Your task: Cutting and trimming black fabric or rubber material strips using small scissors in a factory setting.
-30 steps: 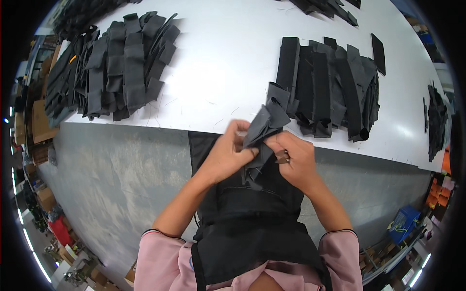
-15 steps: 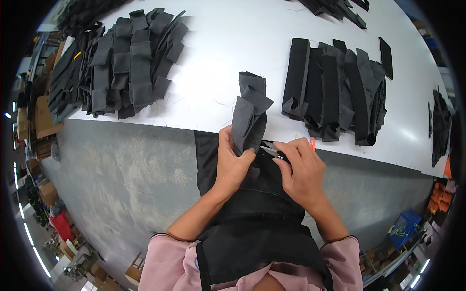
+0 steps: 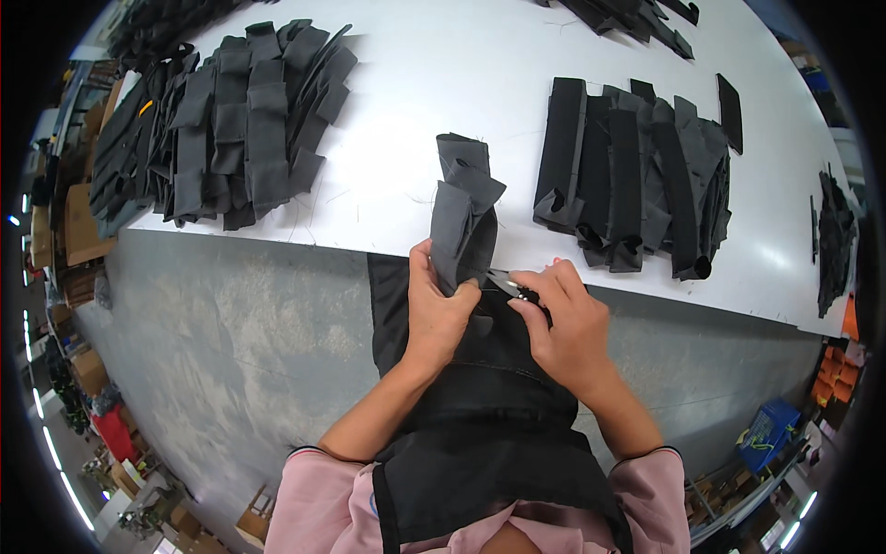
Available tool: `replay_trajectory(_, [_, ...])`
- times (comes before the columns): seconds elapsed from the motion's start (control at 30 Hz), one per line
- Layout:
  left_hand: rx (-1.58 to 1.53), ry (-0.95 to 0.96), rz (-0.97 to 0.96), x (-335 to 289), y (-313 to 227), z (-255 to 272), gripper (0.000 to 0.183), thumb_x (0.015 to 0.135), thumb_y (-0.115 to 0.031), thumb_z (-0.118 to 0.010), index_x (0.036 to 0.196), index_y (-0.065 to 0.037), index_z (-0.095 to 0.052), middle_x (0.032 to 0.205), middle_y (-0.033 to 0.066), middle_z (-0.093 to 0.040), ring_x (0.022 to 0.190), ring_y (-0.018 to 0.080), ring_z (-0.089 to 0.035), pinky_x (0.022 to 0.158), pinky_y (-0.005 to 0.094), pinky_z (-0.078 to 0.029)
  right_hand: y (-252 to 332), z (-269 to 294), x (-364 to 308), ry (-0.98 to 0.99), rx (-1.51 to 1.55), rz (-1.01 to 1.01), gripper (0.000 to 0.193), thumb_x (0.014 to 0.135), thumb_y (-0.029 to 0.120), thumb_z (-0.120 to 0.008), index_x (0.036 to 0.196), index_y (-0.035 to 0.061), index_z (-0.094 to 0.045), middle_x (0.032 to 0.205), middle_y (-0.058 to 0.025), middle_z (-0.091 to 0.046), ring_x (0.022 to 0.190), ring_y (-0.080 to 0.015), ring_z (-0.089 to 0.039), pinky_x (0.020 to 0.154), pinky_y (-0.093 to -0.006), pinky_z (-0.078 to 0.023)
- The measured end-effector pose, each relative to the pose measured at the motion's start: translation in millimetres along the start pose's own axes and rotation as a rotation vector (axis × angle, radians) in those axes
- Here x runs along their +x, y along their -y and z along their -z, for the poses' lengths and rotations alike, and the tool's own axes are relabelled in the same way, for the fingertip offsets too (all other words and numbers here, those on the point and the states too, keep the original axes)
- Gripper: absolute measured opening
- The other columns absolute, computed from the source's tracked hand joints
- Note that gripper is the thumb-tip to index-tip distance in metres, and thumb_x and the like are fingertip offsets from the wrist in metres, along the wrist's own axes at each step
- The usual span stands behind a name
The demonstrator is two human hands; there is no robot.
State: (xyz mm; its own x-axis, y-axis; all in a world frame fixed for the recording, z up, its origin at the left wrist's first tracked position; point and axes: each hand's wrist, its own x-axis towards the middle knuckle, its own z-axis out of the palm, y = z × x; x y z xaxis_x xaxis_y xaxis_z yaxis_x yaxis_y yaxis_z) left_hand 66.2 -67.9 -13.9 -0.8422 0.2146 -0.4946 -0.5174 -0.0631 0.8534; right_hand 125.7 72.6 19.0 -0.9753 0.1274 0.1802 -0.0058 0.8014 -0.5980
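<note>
My left hand point(image 3: 441, 309) is closed on the lower end of a folded dark grey fabric strip point(image 3: 464, 208), thumb on top. The strip's far end reaches over the table's front edge. In my right hand point(image 3: 569, 323) is a small pair of thread snips point(image 3: 504, 283), gripped between thumb and fingers. Their blades point left and meet the strip's right edge beside my left thumb; whether they touch a thread is too small to tell. Part of the snips' handle is hidden by my fingers.
On the white table point(image 3: 388, 111), a pile of grey folded strips point(image 3: 249, 120) lies left and black-and-grey strips point(image 3: 637, 175) lie right. More dark pieces point(image 3: 835, 240) sit at the far right. A black apron point(image 3: 498, 471) hangs before me. A blue crate point(image 3: 769, 434) stands lower right.
The snips have moved left, and their blades now reach the strip's edge. The strip's upper end has shifted slightly left. My left hand keeps its hold.
</note>
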Motion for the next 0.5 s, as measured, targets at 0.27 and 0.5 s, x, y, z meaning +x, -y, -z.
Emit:
replay_trajectory(0.27, [-0.276, 0.295, 0.262, 7.3, -10.5, 7.7, 0.052, 0.093, -0.025, -0.053, 0.134, 0.002, -0.034, 0.111, 0.0056, -0.049, 0.099, 0.0138, -0.052, 0.083, 0.0316, -0.048, -7.7, -13.6, 22.1, -0.127, 0.703, -0.293, 0.021, 0.079, -0.004, -0.061, 0.099, 0.0018, -0.057, 0.08, -0.0045, -0.053, 0.069, -0.0122, -0.058, 0.055, -0.0245, -0.046])
replay_trajectory(0.5, [-0.176, 0.418, 0.059, 21.4, -12.5, 21.6, 0.064, 0.092, -0.037, -0.055, 0.135, 0.004, -0.032, 0.111, 0.0112, -0.056, 0.102, 0.018, -0.055, 0.091, 0.0353, -0.046, 12.1, -38.1, 1.6, -0.066, 1.14, -0.514, 0.024, 0.082, -0.004, -0.061, 0.104, -0.0015, -0.051, 0.096, -0.0069, -0.057, 0.075, -0.0111, -0.059, 0.072, -0.0225, -0.048])
